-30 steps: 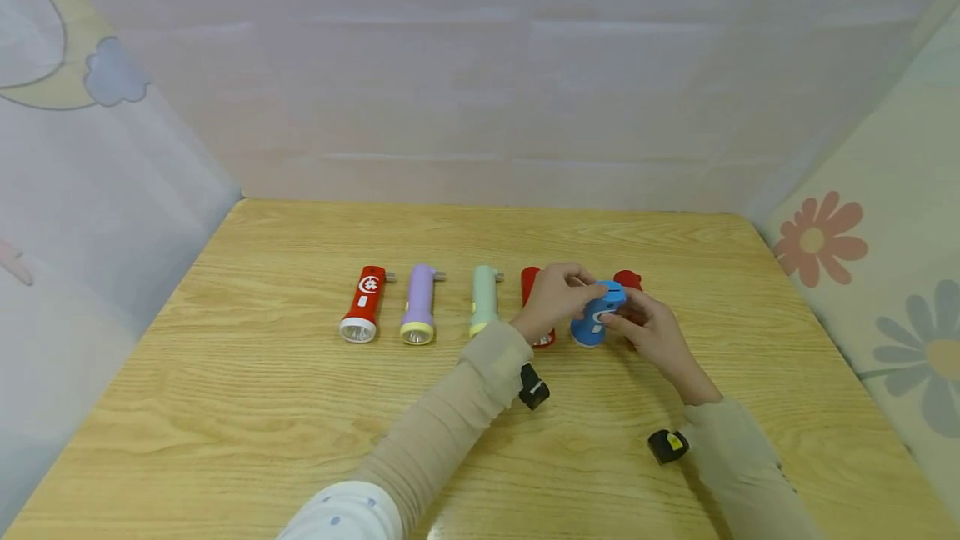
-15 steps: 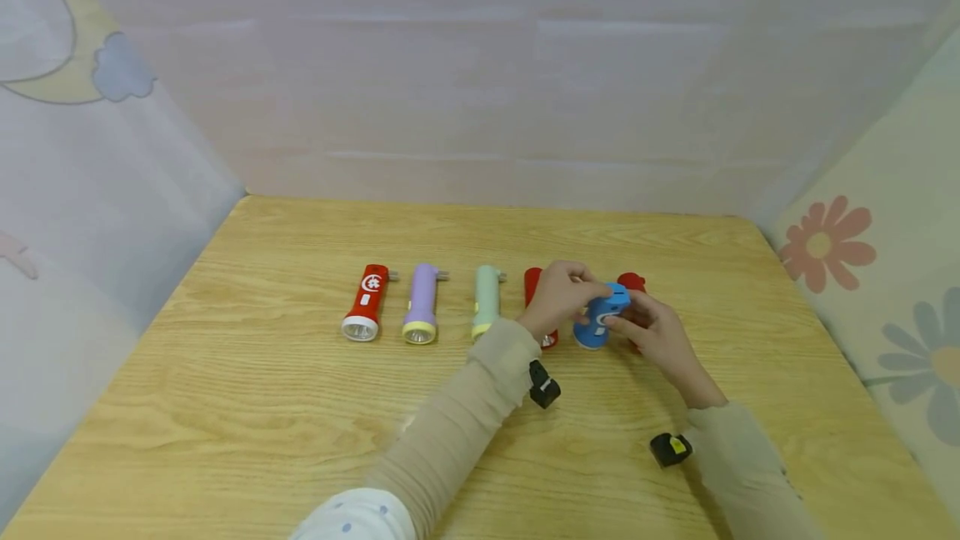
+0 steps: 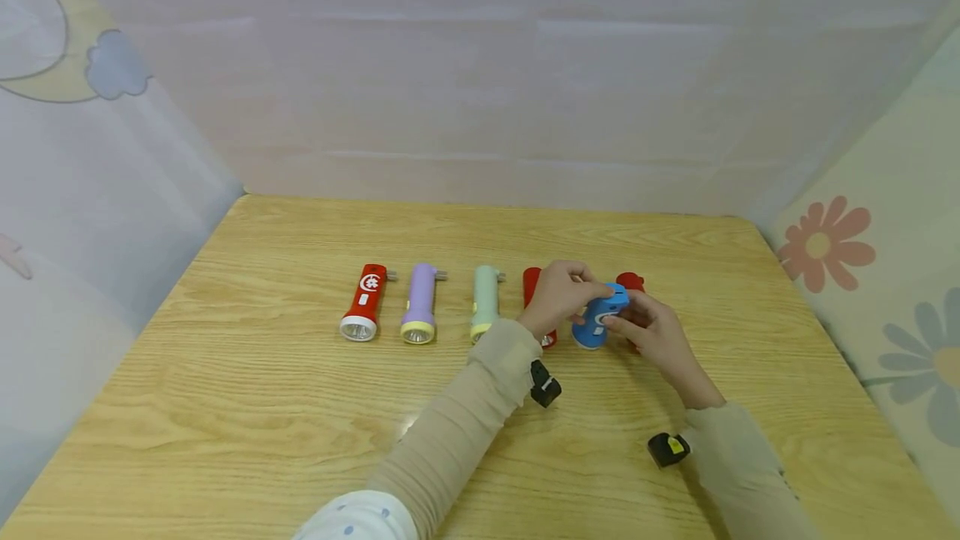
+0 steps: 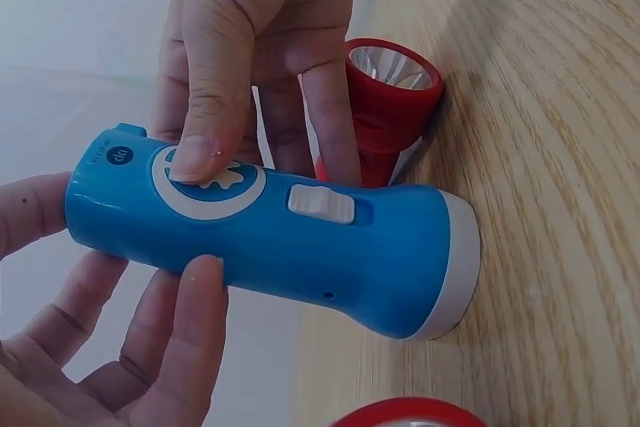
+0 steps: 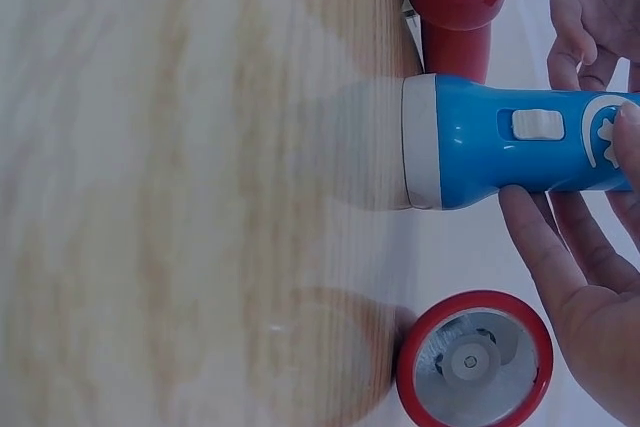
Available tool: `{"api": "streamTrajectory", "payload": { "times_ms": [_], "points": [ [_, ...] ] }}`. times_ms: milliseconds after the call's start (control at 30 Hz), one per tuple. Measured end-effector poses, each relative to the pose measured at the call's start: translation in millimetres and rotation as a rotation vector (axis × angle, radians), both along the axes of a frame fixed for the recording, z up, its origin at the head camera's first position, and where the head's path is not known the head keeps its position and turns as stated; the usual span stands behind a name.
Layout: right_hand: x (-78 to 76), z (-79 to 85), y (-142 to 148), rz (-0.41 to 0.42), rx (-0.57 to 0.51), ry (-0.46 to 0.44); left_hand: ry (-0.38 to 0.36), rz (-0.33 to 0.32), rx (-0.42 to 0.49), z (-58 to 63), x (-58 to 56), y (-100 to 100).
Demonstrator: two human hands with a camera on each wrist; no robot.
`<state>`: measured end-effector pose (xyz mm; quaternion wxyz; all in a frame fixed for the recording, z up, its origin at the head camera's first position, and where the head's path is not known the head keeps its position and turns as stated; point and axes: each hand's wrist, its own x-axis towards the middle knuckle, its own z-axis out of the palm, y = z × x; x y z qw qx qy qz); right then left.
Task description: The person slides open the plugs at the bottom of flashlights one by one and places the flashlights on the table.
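A blue flashlight [image 3: 597,319] stands lens-end down on the table, its white rim [image 5: 421,142] at the wood. My right hand [image 3: 657,340] holds it, thumb over the white emblem and fingers round the back. At its upper end, my left hand [image 3: 558,300] steadies it with the thumb on the end and fingers along the side, as the left wrist view shows. A white slide switch [image 4: 321,204] faces up the body. Red flashlights lie on either side: one [image 3: 532,283] partly behind my left hand, the other [image 3: 630,280] mostly behind my right.
Further left lie a red flashlight with a white rim [image 3: 365,302], a purple one [image 3: 420,304] and a mint green one [image 3: 484,298], forming a row. Plug prongs stick out from their sides. A fabric backdrop [image 3: 480,107] rises behind the wooden table [image 3: 300,407].
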<state>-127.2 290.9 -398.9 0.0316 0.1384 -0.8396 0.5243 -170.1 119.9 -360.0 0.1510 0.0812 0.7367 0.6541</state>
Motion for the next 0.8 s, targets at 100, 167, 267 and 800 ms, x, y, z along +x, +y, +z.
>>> {"api": "streamTrajectory", "payload": {
  "times_ms": [100,167,267,800],
  "points": [
    [0.0,0.3,0.0,0.006,-0.013,-0.002,0.005,0.006,-0.01,-0.2,-0.4,1.2],
    [-0.4,0.0,0.2,0.01,-0.019,-0.001,0.006,0.009,-0.013,-0.5,-0.6,1.9],
    [-0.5,0.1,0.2,0.016,-0.03,-0.002,0.006,0.009,-0.014,-0.3,-0.7,2.4],
    [-0.7,1.6,1.3,0.0,-0.008,-0.007,-0.005,0.01,-0.035,2.3,-4.0,7.9]
  ]
}}
